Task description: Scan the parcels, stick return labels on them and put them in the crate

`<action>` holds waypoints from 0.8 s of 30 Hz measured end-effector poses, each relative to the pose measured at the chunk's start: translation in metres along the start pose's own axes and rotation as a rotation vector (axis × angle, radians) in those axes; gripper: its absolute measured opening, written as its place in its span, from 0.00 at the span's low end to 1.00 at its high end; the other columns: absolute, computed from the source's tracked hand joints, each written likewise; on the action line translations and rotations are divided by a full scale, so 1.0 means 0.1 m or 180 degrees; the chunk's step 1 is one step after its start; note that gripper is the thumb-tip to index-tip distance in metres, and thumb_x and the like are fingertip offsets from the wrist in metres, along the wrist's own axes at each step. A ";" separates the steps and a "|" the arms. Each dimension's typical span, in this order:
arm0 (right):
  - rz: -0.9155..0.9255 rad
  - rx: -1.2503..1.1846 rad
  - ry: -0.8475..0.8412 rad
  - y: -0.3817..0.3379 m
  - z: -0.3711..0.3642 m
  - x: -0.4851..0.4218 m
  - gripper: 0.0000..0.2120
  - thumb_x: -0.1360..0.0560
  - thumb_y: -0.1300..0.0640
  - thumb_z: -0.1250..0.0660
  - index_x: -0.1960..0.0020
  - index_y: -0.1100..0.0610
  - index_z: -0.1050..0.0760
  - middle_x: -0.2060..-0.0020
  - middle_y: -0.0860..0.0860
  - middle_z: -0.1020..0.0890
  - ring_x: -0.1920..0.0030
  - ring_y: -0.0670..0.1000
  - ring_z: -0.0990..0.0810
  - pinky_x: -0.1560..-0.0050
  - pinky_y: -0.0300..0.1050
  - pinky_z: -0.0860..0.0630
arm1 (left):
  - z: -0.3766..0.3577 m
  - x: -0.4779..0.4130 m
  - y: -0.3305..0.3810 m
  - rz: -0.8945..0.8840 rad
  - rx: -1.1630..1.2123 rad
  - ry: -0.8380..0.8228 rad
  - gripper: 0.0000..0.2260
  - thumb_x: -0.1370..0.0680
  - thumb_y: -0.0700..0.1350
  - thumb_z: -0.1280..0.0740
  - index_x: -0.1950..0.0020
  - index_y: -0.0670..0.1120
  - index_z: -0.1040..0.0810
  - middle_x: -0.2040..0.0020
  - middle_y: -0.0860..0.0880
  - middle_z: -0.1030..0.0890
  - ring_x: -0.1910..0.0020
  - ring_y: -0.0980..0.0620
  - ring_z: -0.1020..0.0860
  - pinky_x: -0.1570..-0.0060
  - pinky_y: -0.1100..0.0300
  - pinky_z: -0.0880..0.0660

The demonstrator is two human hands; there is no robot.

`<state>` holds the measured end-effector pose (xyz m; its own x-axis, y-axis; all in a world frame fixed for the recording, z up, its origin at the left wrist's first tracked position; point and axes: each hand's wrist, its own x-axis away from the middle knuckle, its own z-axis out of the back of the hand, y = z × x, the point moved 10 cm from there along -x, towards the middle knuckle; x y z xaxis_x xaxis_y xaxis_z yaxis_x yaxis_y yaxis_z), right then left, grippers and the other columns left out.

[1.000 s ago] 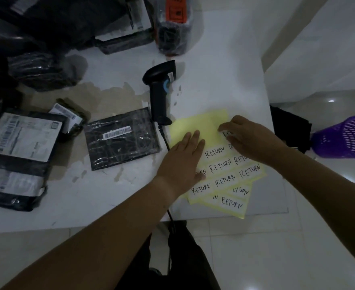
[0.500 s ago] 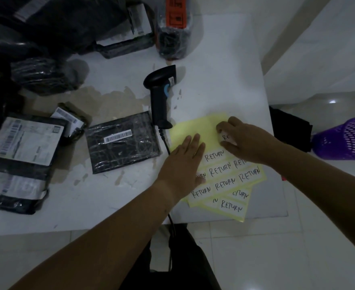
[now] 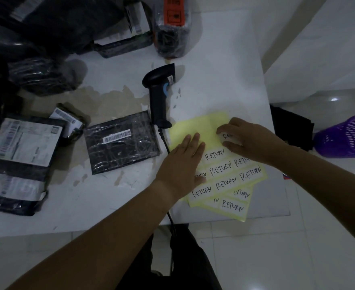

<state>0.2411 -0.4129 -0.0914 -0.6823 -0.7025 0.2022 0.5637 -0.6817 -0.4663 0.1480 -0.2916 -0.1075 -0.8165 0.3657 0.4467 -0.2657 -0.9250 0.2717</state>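
Note:
Yellow sheets of white RETURN labels (image 3: 231, 174) lie at the table's near right corner. My left hand (image 3: 182, 164) presses flat on the top sheet with straight fingers. My right hand (image 3: 252, 141) pinches one RETURN label (image 3: 227, 137) at the sheet's upper right, lifted partly off the backing. A flat black parcel with a barcode sticker (image 3: 121, 142) lies just left of the sheets. The black barcode scanner (image 3: 158, 95) lies between them, its cable running off the front edge.
Several more black parcels lie at the left (image 3: 23, 147) and along the back (image 3: 46, 76), one with an orange sticker (image 3: 173, 24). A purple perforated basket (image 3: 346, 137) stands on the floor at the right, beside a dark object (image 3: 290, 126). The white table (image 3: 224, 65) ends near my hands.
My right hand has peeled the label further up from the yellow sheet, showing more of its writing. My left hand stays pressed on the sheet.

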 end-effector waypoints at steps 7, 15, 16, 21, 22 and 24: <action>0.0138 0.0268 0.0073 -0.06 -0.01 -0.01 0.17 0.22 0.48 0.37 0.36 0.52 0.28 0.51 0.51 0.26 0.64 0.52 0.23 0.65 0.50 0.22 | 0.00 0.01 0.00 0.0004 -0.0013 0.0019 0.40 0.18 0.63 0.41 0.17 0.47 0.60 0.18 0.47 0.67 0.19 0.47 0.65 0.22 0.55 0.57; 0.0153 0.0438 0.0255 -0.10 -0.01 0.01 0.15 0.21 0.51 0.37 0.36 0.52 0.27 0.53 0.50 0.24 0.62 0.54 0.22 0.67 0.48 0.24 | -0.01 0.01 -0.01 -0.0030 0.0059 0.0026 0.40 0.18 0.63 0.40 0.17 0.47 0.60 0.18 0.47 0.66 0.19 0.48 0.65 0.22 0.55 0.59; 0.0148 0.0468 0.0262 -0.11 -0.01 0.00 0.15 0.21 0.51 0.37 0.36 0.52 0.27 0.53 0.50 0.24 0.62 0.54 0.23 0.68 0.48 0.24 | -0.01 0.01 -0.01 -0.0029 0.0032 0.0027 0.40 0.18 0.63 0.41 0.17 0.47 0.60 0.18 0.47 0.66 0.19 0.48 0.65 0.22 0.55 0.59; 0.0213 0.0682 0.0177 -0.14 -0.02 -0.01 0.10 0.20 0.52 0.38 0.42 0.55 0.30 0.56 0.50 0.28 0.66 0.54 0.24 0.70 0.47 0.27 | 0.00 0.01 0.00 -0.0034 -0.0062 0.0031 0.40 0.18 0.64 0.42 0.17 0.47 0.60 0.18 0.46 0.67 0.19 0.47 0.65 0.22 0.54 0.59; 0.0204 0.0659 0.0171 -0.14 -0.02 -0.01 0.10 0.20 0.52 0.38 0.41 0.55 0.30 0.56 0.50 0.28 0.66 0.54 0.24 0.69 0.47 0.27 | 0.00 0.01 0.00 -0.0033 -0.0057 0.0030 0.40 0.18 0.64 0.42 0.17 0.47 0.60 0.18 0.46 0.67 0.19 0.47 0.65 0.21 0.54 0.58; 0.0196 0.0589 0.0165 -0.12 -0.02 -0.02 0.14 0.20 0.52 0.38 0.36 0.55 0.30 0.53 0.50 0.26 0.65 0.52 0.24 0.68 0.46 0.27 | 0.00 0.02 0.00 -0.0037 -0.0017 0.0043 0.40 0.18 0.63 0.41 0.17 0.46 0.59 0.18 0.47 0.66 0.19 0.47 0.65 0.21 0.54 0.58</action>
<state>0.2342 -0.4030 -0.0879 -0.6643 -0.7358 0.1314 0.6777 -0.6671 -0.3093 0.1468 -0.2913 -0.1062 -0.8201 0.3751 0.4321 -0.2778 -0.9212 0.2723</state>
